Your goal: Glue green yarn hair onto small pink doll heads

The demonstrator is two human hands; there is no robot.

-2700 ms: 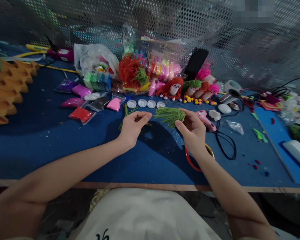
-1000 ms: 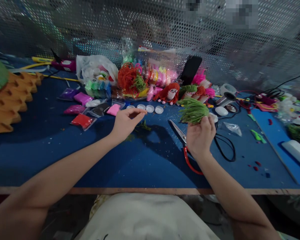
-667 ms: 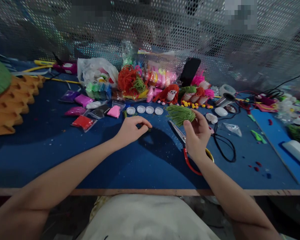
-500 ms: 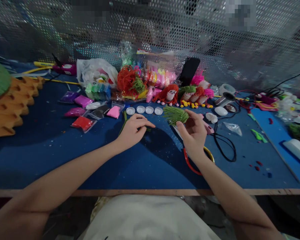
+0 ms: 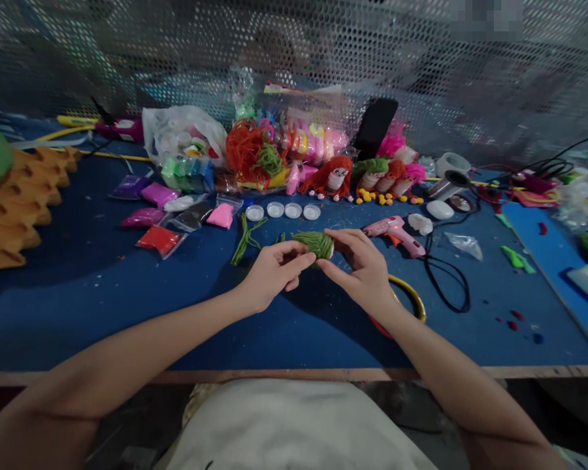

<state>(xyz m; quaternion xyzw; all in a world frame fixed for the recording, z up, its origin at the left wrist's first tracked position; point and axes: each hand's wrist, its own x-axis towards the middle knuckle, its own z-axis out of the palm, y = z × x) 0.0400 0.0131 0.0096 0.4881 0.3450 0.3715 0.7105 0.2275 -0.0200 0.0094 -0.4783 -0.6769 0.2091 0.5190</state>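
Observation:
Both hands meet at the middle of the blue table [image 5: 127, 307] on a green yarn doll head [image 5: 315, 242]. My right hand [image 5: 360, 271] grips it from the right with fingers curled round it. My left hand [image 5: 273, 274] pinches its left side between thumb and fingers. Loose green yarn strands [image 5: 245, 236] lie just left of the hands. Behind my right wrist lie scissors with red and yellow handles [image 5: 411, 297], mostly hidden.
A pink glue gun [image 5: 394, 232] with a black cord [image 5: 445, 287] lies to the right. Several white caps [image 5: 284, 211], finished yarn dolls [image 5: 367, 175], coloured clay bags [image 5: 161, 215] and a yarn pile [image 5: 252, 153] fill the back. Orange foam shapes [image 5: 14, 202] sit far left.
My right hand lowered the green yarn head from above the table to the middle. My left hand left the loose strands and closed on the head's left side.

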